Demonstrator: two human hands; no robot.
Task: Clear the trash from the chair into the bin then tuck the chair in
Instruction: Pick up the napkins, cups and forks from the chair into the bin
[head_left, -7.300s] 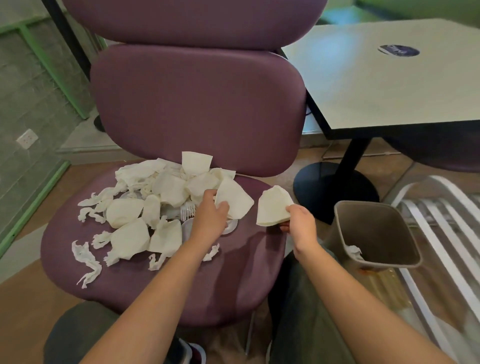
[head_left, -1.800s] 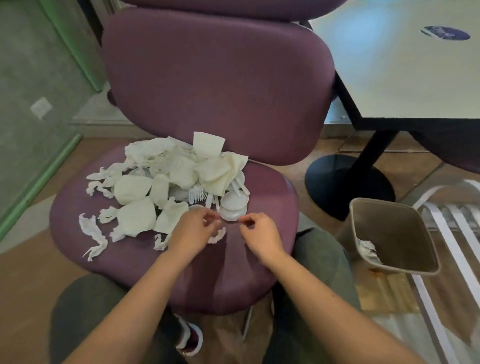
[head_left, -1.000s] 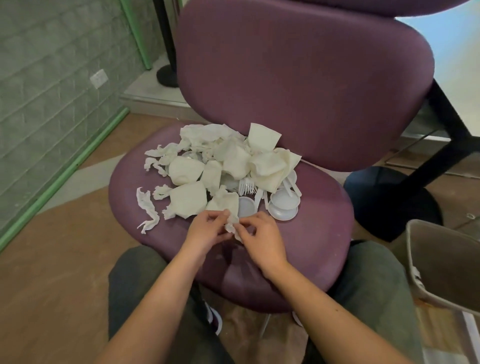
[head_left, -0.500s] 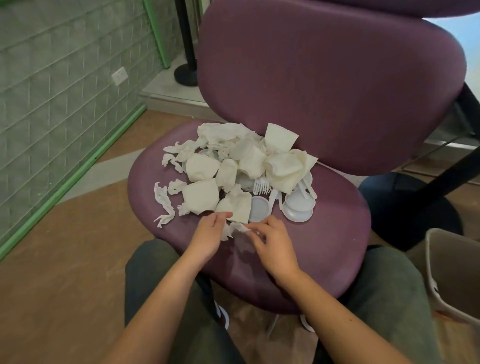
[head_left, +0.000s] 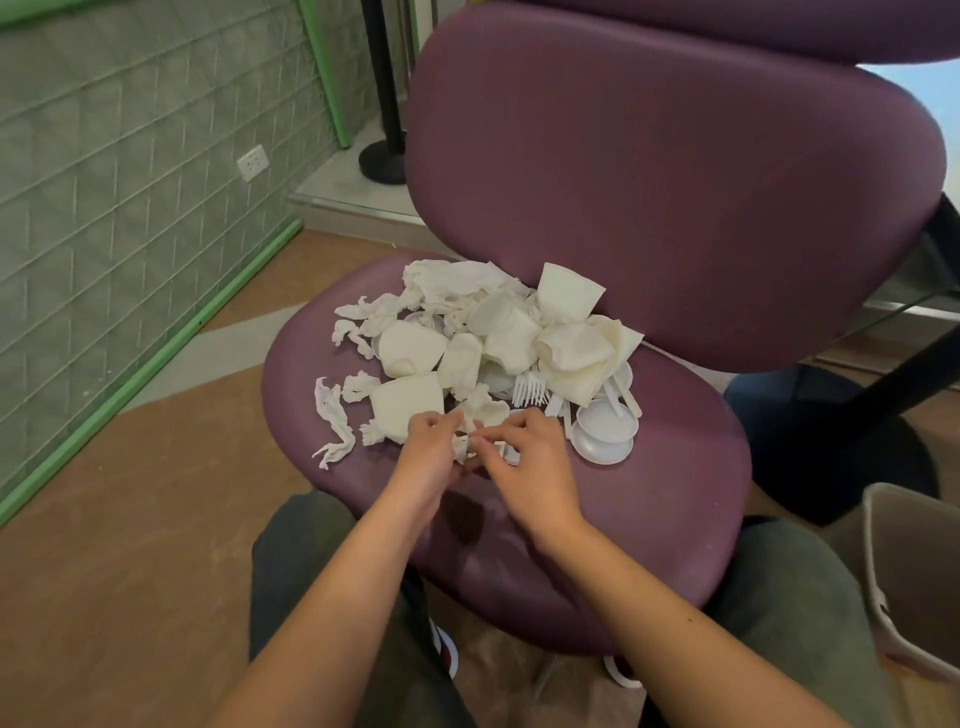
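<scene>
Both hands, left hand (head_left: 428, 452) and right hand (head_left: 530, 457), pinch tissue scraps (head_left: 462, 447) at the chair (head_left: 649, 493) seat's front; bin (head_left: 914, 577) sits right of it, no readable writing.

Purple chair (head_left: 675, 467), white trash (head_left: 519, 338).

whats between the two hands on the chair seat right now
In the head view, small crumpled tissue scraps lie between the left hand and right hand; the fingers of both pinch at them, at the near edge of the trash pile on the chair seat.
</scene>
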